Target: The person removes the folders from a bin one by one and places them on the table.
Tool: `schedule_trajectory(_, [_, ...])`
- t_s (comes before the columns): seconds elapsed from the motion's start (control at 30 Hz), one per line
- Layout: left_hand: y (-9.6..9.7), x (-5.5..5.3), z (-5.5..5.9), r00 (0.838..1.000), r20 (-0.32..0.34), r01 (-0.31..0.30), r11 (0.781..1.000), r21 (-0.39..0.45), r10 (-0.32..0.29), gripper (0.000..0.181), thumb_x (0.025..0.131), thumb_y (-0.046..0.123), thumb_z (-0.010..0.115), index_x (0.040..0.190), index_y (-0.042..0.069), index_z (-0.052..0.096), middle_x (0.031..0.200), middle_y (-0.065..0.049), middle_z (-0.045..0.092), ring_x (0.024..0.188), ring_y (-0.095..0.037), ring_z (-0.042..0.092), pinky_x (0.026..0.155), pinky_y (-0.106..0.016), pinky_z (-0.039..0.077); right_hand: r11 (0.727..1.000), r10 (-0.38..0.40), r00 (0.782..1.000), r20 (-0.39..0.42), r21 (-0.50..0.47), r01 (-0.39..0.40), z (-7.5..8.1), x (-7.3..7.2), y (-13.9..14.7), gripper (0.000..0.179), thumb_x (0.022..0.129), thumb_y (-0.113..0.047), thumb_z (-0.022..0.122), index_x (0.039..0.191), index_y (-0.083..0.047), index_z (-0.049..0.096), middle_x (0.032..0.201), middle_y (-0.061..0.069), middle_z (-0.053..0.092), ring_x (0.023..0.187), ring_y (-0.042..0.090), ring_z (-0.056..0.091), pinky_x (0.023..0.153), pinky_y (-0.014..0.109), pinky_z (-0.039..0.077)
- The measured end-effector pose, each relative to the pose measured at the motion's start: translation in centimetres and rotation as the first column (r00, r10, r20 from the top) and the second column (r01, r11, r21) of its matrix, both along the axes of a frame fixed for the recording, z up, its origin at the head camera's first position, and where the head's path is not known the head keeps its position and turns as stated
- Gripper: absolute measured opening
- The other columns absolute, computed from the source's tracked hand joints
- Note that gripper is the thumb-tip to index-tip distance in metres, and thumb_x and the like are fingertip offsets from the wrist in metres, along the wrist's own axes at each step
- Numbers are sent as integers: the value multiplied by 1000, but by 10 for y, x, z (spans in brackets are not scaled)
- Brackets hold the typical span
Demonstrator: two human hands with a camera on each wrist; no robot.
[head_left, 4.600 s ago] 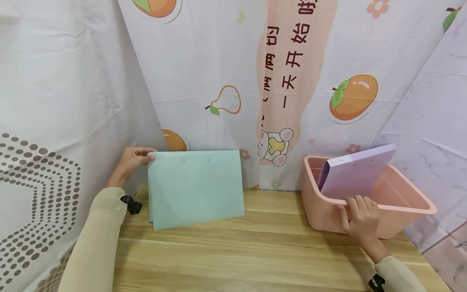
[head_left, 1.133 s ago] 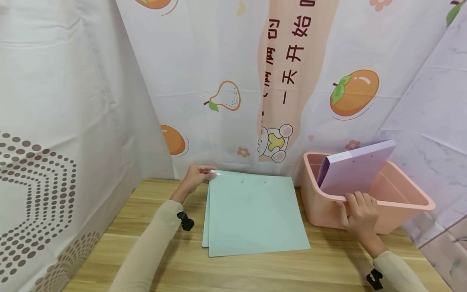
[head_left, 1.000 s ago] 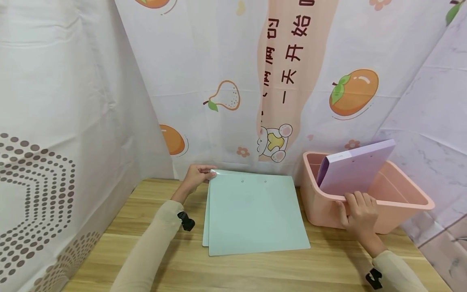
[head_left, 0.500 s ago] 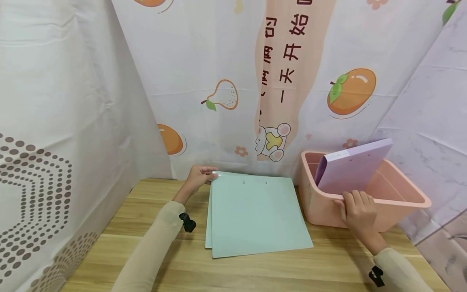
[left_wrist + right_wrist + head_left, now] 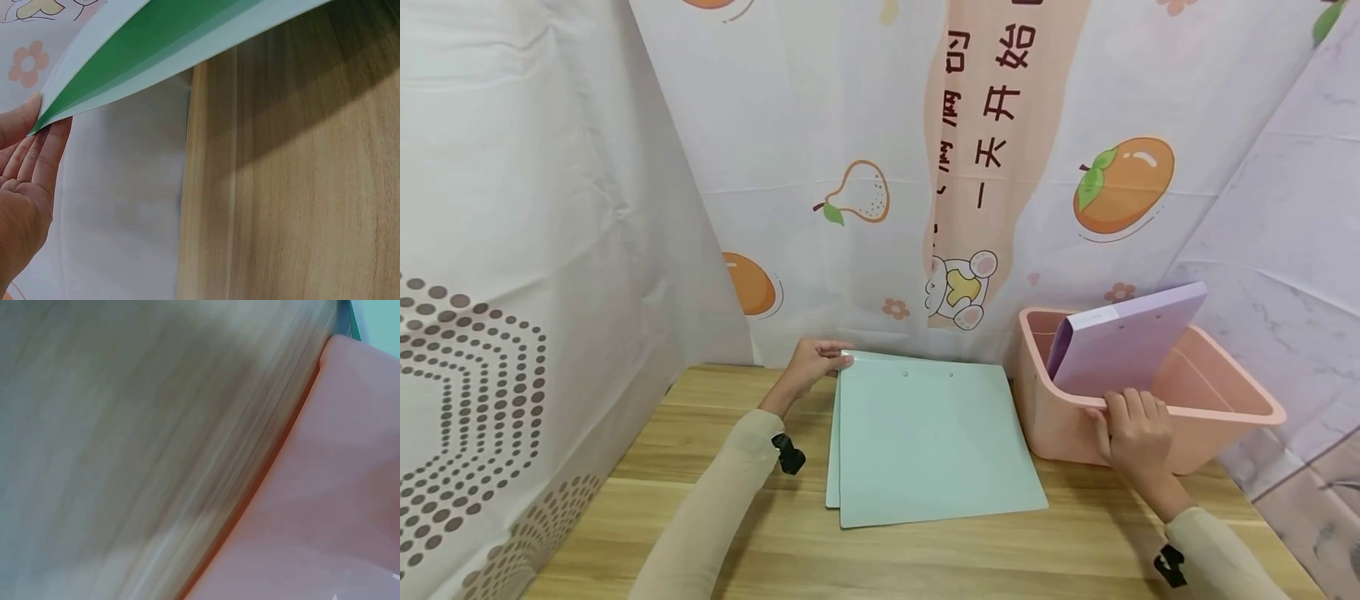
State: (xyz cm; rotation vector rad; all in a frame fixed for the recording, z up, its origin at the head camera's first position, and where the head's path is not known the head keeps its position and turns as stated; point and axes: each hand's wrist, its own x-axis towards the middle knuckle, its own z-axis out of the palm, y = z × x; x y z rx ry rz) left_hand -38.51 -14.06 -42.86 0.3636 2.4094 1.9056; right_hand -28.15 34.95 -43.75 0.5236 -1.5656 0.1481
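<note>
My left hand (image 5: 811,367) pinches the back left corner of a pale green file folder (image 5: 936,446), thumb on top and fingers beneath. In the left wrist view the folder's two covers (image 5: 187,50) stand slightly apart, showing a darker green inside, raised over the wood. Two small rivets sit near its back edge. My right hand (image 5: 1138,433) grips the front rim of a pink plastic bin (image 5: 1060,433), fingers over the rim and thumb outside. A purple file folder (image 5: 1127,350) leans inside the bin, its upper part sticking out above the rim.
The wooden table (image 5: 925,567) runs beneath both hands. Behind it hangs a fruit-printed curtain (image 5: 820,267), with a white dotted sheet (image 5: 550,250) on the left and a marble-patterned sheet (image 5: 1285,333) on the right. The green folder's right edge lies close beside the bin.
From the far left, my left hand has brought the green folder rightward and nearer, close to the bin; over the last second it shifts only slightly right. My right hand stays on the rim.
</note>
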Motion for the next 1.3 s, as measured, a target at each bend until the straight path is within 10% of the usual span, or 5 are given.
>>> schedule_trajectory(0.37, [11, -5, -2, 999, 10, -35, 999, 27, 35, 29, 92, 5, 75, 120, -3, 73, 86, 1, 76, 76, -7, 68, 69, -25, 61, 1000, 2, 1000, 2, -19, -1, -2, -1, 0, 64, 106, -47, 44, 78, 9, 56, 64, 23, 46, 56, 44, 39, 53, 55, 31])
schedule_trajectory(0.97, [19, -14, -11, 983, -14, -181, 983, 25, 181, 19, 90, 3, 76, 109, 2, 79, 105, -15, 78, 76, -6, 68, 63, -21, 59, 1000, -16, 1000, 14, -27, 16, -8, -2, 2, 64, 106, -47, 43, 80, 10, 56, 66, 23, 47, 58, 45, 40, 55, 55, 31])
schedule_trajectory(1.3, [16, -16, -12, 991, 28, -131, 991, 42, 130, 30, 92, 8, 76, 120, -2, 74, 92, -5, 78, 76, 0, 67, 68, -19, 59, 999, -12, 1000, -4, -47, 12, -6, -4, -1, 65, 106, -49, 43, 78, 9, 56, 66, 24, 47, 58, 45, 40, 55, 56, 30])
